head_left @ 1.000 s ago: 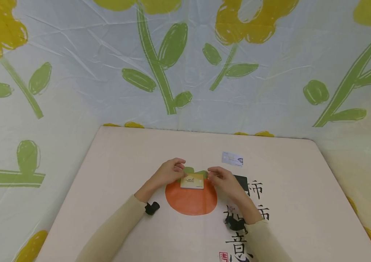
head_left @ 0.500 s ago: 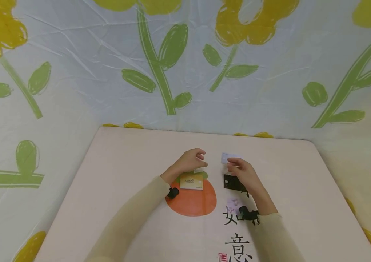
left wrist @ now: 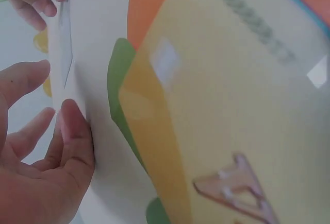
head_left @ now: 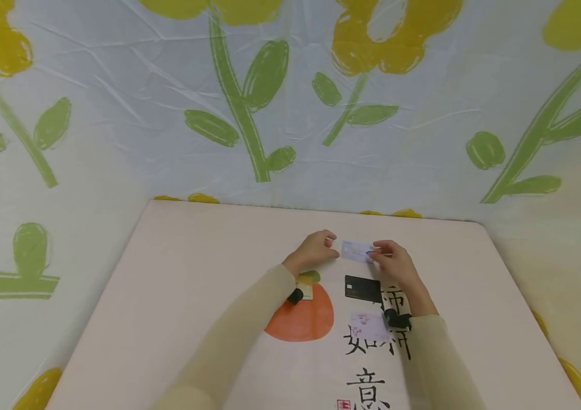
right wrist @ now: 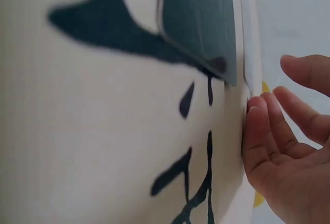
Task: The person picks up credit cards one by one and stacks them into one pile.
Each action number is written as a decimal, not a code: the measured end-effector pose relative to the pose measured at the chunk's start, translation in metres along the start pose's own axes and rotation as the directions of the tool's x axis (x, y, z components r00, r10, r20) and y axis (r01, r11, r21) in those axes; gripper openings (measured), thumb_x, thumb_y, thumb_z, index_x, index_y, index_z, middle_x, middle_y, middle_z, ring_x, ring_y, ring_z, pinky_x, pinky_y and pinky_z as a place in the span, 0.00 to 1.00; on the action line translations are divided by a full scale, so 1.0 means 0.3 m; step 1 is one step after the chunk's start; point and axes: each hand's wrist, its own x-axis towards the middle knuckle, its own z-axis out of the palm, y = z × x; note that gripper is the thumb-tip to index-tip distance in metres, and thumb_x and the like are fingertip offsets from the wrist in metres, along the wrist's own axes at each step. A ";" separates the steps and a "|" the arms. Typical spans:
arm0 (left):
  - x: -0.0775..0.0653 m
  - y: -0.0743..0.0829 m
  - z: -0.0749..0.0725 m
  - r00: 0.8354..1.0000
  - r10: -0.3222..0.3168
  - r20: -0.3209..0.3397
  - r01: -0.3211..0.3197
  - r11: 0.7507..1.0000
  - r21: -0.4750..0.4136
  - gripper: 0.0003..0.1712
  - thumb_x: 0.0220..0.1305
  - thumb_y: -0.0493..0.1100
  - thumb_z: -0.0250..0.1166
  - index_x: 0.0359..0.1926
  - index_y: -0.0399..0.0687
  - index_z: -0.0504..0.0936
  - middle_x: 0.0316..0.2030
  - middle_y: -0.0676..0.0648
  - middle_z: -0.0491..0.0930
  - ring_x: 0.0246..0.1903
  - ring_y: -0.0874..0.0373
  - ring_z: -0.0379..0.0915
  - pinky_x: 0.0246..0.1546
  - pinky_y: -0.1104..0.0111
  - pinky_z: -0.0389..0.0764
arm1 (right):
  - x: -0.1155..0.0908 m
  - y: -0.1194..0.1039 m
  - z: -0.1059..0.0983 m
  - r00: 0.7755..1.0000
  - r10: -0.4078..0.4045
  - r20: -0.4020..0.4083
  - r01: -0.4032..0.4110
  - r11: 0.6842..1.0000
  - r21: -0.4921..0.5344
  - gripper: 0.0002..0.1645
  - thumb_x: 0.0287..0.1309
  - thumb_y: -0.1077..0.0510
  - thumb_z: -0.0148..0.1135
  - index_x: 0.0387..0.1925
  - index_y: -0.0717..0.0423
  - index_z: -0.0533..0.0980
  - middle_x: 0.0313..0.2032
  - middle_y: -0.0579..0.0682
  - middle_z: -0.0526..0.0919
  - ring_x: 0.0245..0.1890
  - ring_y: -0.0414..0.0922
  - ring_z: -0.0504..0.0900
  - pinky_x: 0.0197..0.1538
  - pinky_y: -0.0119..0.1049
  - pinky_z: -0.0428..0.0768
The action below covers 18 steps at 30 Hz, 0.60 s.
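A pale bluish card lies flat near the back of the table. My left hand is just off its left edge; in the left wrist view, the thumb and fingers of that left hand are spread with nothing between them. At the card's right end is my right hand, whose fingertips hide part of it. Seen from the right wrist, thumb and fingers of the right hand stand apart, fingertips down by the card's edge; contact is hard to tell.
Nearer than the pale card lie a black card and a pinkish floral card. A yellow card sits on the printed orange persimmon, partly covered by my left wrist camera. Flowered cloth hangs behind the table.
Both hands have moved from the yellow card toward the back right, to either side of the pale card. The black and floral cards are now more fully uncovered.
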 end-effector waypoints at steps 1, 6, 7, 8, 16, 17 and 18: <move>0.005 0.000 0.006 1.000 0.001 -0.001 -0.001 1.000 0.012 0.28 0.62 0.43 0.69 0.63 0.45 0.76 0.52 0.44 0.80 0.49 0.55 0.75 0.50 0.65 0.76 | 0.005 0.005 -0.002 1.000 0.009 0.009 -0.009 1.000 -0.011 0.27 0.69 0.61 0.59 0.65 0.69 0.68 0.51 0.66 0.76 0.53 0.59 0.76 0.44 0.35 0.77; 0.030 0.004 0.034 1.000 0.023 0.007 -0.024 0.985 0.170 0.30 0.62 0.43 0.68 0.66 0.50 0.75 0.53 0.46 0.79 0.51 0.55 0.73 0.48 0.66 0.75 | 0.021 0.025 -0.001 0.997 0.050 0.052 -0.047 0.997 -0.064 0.31 0.65 0.62 0.64 0.66 0.67 0.66 0.51 0.64 0.74 0.52 0.58 0.73 0.50 0.45 0.74; 0.030 0.010 0.036 1.000 0.025 0.004 -0.025 0.977 0.211 0.30 0.62 0.44 0.68 0.66 0.51 0.75 0.53 0.46 0.78 0.51 0.55 0.72 0.48 0.66 0.75 | 0.024 0.026 0.001 0.997 0.051 0.054 -0.047 0.996 -0.075 0.32 0.64 0.63 0.65 0.66 0.66 0.66 0.51 0.64 0.74 0.52 0.58 0.73 0.51 0.46 0.73; 0.030 0.017 0.037 1.000 0.023 0.001 -0.023 0.967 0.252 0.31 0.62 0.44 0.69 0.66 0.51 0.75 0.53 0.47 0.77 0.50 0.56 0.71 0.49 0.66 0.74 | 0.027 0.030 0.002 0.997 0.050 0.056 -0.045 0.996 -0.080 0.32 0.63 0.63 0.65 0.66 0.66 0.66 0.50 0.64 0.74 0.52 0.58 0.73 0.51 0.47 0.73; 0.035 0.050 0.052 0.999 -0.034 -0.035 0.044 0.938 0.343 0.33 0.61 0.44 0.70 0.67 0.52 0.74 0.58 0.45 0.74 0.52 0.53 0.69 0.54 0.64 0.72 | 0.035 0.039 0.004 0.998 0.033 0.056 -0.026 0.992 -0.124 0.30 0.62 0.64 0.66 0.63 0.68 0.68 0.48 0.63 0.74 0.48 0.58 0.74 0.48 0.46 0.74; 0.037 0.051 0.054 0.999 -0.033 -0.038 0.045 0.937 0.347 0.32 0.61 0.44 0.70 0.67 0.52 0.74 0.57 0.46 0.74 0.52 0.54 0.69 0.54 0.65 0.72 | 0.035 0.038 0.002 0.998 0.031 0.055 -0.024 0.991 -0.133 0.30 0.62 0.64 0.66 0.63 0.68 0.68 0.48 0.63 0.74 0.48 0.58 0.74 0.48 0.46 0.74; 0.040 0.051 0.055 0.999 -0.030 -0.041 0.042 0.937 0.348 0.32 0.61 0.44 0.70 0.67 0.52 0.74 0.57 0.46 0.74 0.52 0.54 0.69 0.54 0.65 0.72 | 0.034 0.036 0.000 0.998 0.031 0.055 -0.023 0.990 -0.140 0.30 0.62 0.64 0.66 0.63 0.68 0.68 0.48 0.63 0.74 0.48 0.58 0.74 0.48 0.47 0.74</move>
